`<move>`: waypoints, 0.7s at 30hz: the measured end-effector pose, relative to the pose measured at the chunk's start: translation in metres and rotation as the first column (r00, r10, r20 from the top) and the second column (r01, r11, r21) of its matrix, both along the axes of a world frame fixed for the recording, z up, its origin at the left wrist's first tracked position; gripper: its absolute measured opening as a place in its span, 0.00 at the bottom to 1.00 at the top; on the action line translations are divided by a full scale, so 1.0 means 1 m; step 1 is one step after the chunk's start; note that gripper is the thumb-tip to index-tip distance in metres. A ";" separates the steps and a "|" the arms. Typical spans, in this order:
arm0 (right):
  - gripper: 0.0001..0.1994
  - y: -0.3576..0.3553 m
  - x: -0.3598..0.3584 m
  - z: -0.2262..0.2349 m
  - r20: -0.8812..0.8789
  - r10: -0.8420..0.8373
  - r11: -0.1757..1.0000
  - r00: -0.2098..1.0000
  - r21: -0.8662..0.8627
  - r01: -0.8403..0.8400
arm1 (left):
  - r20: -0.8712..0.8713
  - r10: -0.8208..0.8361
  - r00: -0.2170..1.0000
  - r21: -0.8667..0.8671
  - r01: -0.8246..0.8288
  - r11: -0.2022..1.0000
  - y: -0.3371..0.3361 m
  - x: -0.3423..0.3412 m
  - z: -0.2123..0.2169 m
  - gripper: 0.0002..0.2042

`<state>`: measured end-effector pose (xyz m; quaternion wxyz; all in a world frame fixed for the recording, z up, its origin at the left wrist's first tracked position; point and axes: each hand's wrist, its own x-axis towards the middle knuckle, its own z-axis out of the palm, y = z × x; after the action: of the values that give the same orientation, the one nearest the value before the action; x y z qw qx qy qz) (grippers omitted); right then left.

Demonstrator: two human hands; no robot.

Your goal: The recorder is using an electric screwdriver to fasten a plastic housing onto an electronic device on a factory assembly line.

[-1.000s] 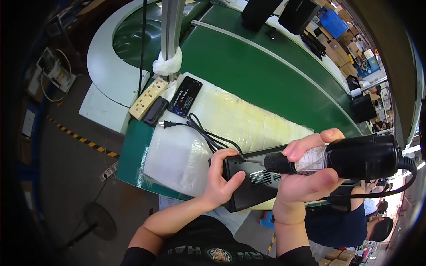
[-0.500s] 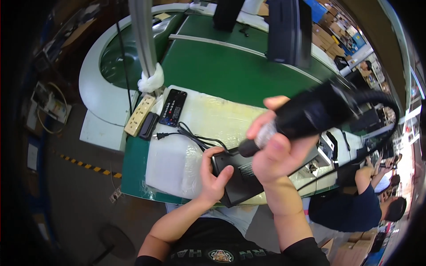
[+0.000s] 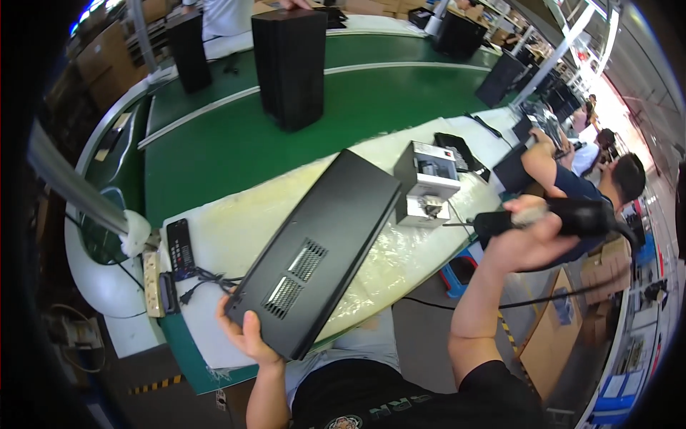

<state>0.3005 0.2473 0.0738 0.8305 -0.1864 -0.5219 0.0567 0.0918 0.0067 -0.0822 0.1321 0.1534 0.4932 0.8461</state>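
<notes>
Black case (image 3: 336, 229) by bench's (image 3: 184, 360) near edge: our L hand (image 3: 246, 336) pinches its corner, R hand (image 3: 525, 247) wraps driver (image 3: 579, 216). Best keep bit (image 3: 459, 224) sq.

Pale capital letters cross the black T-shirt (image 3: 382, 382), beside a round emblem (image 3: 345, 423) cut by the lower edge. Rows of tiny marks on the black phone-like device (image 3: 180, 247) are too small to read; the whitish label (image 3: 529, 216) around the black electric screwdriver (image 3: 582, 216) is blurred. Yellow-and-black warning stripes (image 3: 157, 385) mark the floor.

Black vented casing (image 3: 336, 222) aslant, corded screwdriver (image 3: 580, 216) aloft
</notes>
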 end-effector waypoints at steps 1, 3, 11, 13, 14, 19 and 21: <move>0.21 0.020 0.019 -0.021 0.082 -0.014 1.000 0.997 -0.026 0.016 | 0.006 -0.028 1.000 0.003 0.028 1.000 0.002 0.001 0.001 0.25; 0.24 0.051 0.025 -0.063 0.135 0.043 0.991 0.990 -0.135 -0.025 | 0.001 -0.010 1.000 -0.035 0.010 0.999 0.002 -0.003 -0.004 0.25; 0.25 0.105 0.032 -0.139 0.117 0.219 0.924 0.969 -0.345 -0.167 | -0.048 -0.033 0.998 -0.029 0.032 0.999 0.005 -0.008 -0.012 0.24; 0.29 0.090 0.028 -0.140 0.069 0.317 0.877 0.946 -0.402 -0.264 | 0.020 0.053 0.998 -0.219 -0.047 0.974 0.002 -0.002 0.000 0.19; 0.31 0.089 0.031 -0.148 0.264 0.066 0.946 0.962 -0.323 0.024 | 0.021 0.024 0.999 -0.127 -0.021 0.992 0.003 0.002 0.001 0.24; 0.33 0.019 0.022 -0.121 0.420 0.289 0.896 0.860 -0.435 -0.088 | -0.297 0.019 0.955 -0.274 -0.104 0.956 -0.004 -0.011 -0.011 0.23; 0.34 -0.007 -0.001 -0.099 0.220 0.522 0.760 0.824 -0.558 -0.332 | -0.288 -0.012 0.957 -0.337 -0.089 0.937 -0.020 -0.013 -0.007 0.25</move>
<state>0.2990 0.2406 -0.0249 0.6067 -0.2742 -0.6617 0.3446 0.0790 -0.0137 -0.0891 0.0676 0.2386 0.6511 0.7174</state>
